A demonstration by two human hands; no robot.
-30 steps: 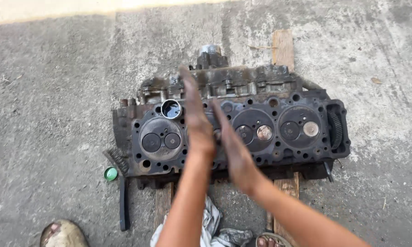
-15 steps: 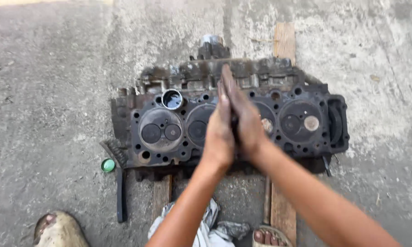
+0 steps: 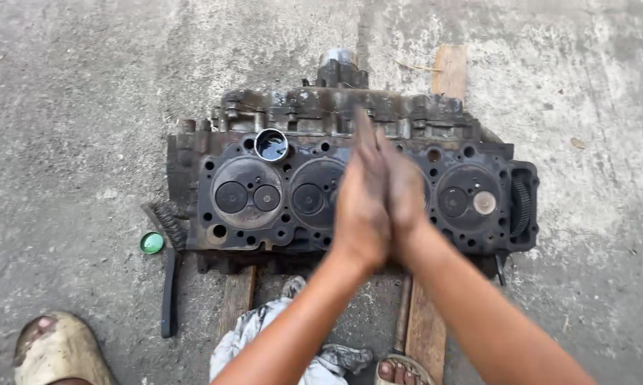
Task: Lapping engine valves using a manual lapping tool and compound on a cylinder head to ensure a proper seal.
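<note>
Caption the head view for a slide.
Two greasy hands, left hand and right hand, pressed palm to palm above a cylinder head on planks.

The pressed-together left hand [image 3: 360, 207] and right hand [image 3: 405, 196] hide the cylinder head's [image 3: 264, 196] third chamber

A small green cap [image 3: 151, 243] lies on the concrete floor [image 3: 72, 107] toward its left edge, just beside a black wire brush [image 3: 168, 264] whose handle points at the near edge. A crumpled grey-white rag [image 3: 253, 331] sits at the near edge between two wooden planks [image 3: 425, 328]. A dusty sandal [image 3: 57, 349] fills the near-left corner.
</note>
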